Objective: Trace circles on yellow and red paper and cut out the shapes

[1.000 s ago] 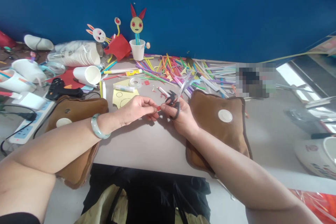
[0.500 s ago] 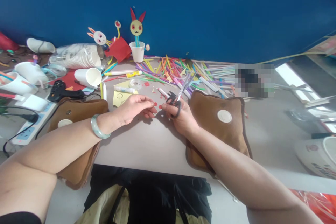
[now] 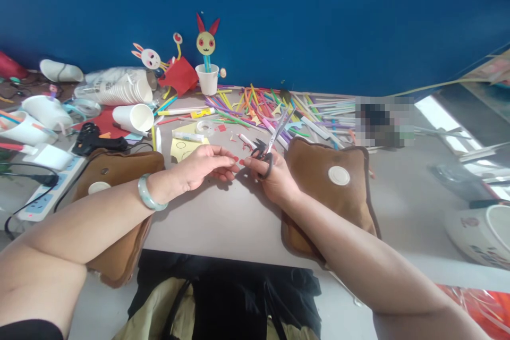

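Note:
My left hand (image 3: pixel 207 166) pinches a small red paper piece (image 3: pixel 236 159) between thumb and fingertips over the middle of the table. Facing it, my right hand (image 3: pixel 274 178) has the black-handled scissors (image 3: pixel 278 132) tucked in its fingers, blades pointing up and away. A second red paper piece (image 3: pixel 241 162) sits at the right thumb and fingertip, very close to the first. Beyond the hands lie a few red paper scraps (image 3: pixel 246 146) and a capped marker (image 3: pixel 247 141). A yellow sheet with drawn circles (image 3: pixel 180 150) is partly behind my left hand.
Brown cushions (image 3: pixel 332 196) lie under both forearms. Colourful pipe cleaners (image 3: pixel 258 106) spread along the back near a rabbit figure in a paper cup (image 3: pixel 207 81). At left are a glue gun (image 3: pixel 95 139), a power strip (image 3: pixel 42 199) and paper cups (image 3: pixel 133 117). A white pot (image 3: pixel 474 234) stands right.
Both hands hold nearly the same place, with the red pieces still at the fingertips. The view has shifted very slightly.

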Available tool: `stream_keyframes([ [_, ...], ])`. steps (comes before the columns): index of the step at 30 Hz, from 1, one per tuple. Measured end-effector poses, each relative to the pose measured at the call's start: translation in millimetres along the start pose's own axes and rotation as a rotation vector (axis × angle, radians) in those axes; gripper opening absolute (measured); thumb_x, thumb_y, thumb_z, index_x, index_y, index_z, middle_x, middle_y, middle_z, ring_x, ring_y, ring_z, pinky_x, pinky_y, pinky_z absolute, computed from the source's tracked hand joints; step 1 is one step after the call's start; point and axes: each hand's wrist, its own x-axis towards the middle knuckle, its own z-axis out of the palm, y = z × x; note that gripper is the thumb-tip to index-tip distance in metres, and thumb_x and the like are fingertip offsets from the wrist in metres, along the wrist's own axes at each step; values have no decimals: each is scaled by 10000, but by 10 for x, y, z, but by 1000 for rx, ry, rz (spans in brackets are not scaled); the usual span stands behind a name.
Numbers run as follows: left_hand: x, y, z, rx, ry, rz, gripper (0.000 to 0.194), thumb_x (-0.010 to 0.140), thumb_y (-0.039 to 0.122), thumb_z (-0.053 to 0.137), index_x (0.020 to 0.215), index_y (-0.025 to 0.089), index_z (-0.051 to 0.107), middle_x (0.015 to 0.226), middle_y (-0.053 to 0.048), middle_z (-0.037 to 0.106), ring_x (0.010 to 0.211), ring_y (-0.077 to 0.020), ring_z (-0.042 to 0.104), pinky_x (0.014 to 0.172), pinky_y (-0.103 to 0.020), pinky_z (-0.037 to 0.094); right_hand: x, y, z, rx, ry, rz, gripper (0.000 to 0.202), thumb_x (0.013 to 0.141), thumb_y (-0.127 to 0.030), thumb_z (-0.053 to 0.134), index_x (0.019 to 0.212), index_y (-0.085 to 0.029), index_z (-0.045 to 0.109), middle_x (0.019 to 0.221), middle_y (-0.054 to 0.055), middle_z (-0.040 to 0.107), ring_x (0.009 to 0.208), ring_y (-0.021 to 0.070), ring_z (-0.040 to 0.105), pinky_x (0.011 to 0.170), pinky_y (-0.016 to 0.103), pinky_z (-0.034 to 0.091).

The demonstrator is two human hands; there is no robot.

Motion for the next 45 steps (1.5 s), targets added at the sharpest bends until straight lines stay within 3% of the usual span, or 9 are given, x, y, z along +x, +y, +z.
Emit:
stream_keyframes([
  [13, 41, -34, -43, -18, -36, 12, 210, 731, 261, 795, 864, 133, 693, 879, -83, 765, 633, -152, 706, 593, -275, 586, -5, -17, 1, 41, -5, 14, 402, 574, -303, 879, 745, -216, 526, 526, -93, 529, 438, 66, 393, 450, 250, 256],
  [22, 48, -52, -20, 7, 0, 136, 225, 656, 187, 817, 711, 122, 608, 706, -39, 719, 608, -139, 683, 611, -275, 567, -5, -18, 7, 35, 8, 8, 381, 571, -300, 871, 714, -217, 528, 502, -99, 495, 432, 70, 384, 462, 261, 260],
  [27, 48, -90, -5, 41, -34, 158, 272, 669, 184, 825, 785, 150, 582, 673, -14, 705, 578, -133, 668, 580, -256, 541, -7, -12, 4, 44, 2, 13, 386, 576, -305, 871, 720, -222, 524, 492, -101, 477, 430, 71, 365, 454, 258, 245],
  [34, 66, -141, 9, 147, -23, 233, 52, 751, 161, 717, 778, 127, 688, 619, -19, 684, 583, -122, 647, 621, -257, 545, -5, -13, -1, 40, 15, 13, 375, 574, -306, 870, 720, -219, 536, 504, -99, 478, 430, 65, 356, 439, 253, 248],
  [40, 57, -168, 45, 104, -10, 223, 215, 716, 228, 805, 894, 126, 742, 707, -31, 725, 677, -132, 675, 699, -269, 559, -3, 6, -10, 42, 10, -2, 377, 570, -279, 878, 724, -211, 541, 536, -94, 521, 440, 63, 397, 447, 245, 291],
  [45, 51, -168, 29, 234, 40, 255, 244, 735, 338, 813, 851, 135, 746, 689, -29, 711, 641, -126, 647, 639, -251, 520, -27, 18, -9, -18, 2, -20, 383, 596, -333, 872, 759, -219, 545, 569, -86, 552, 458, 78, 430, 457, 250, 331],
])
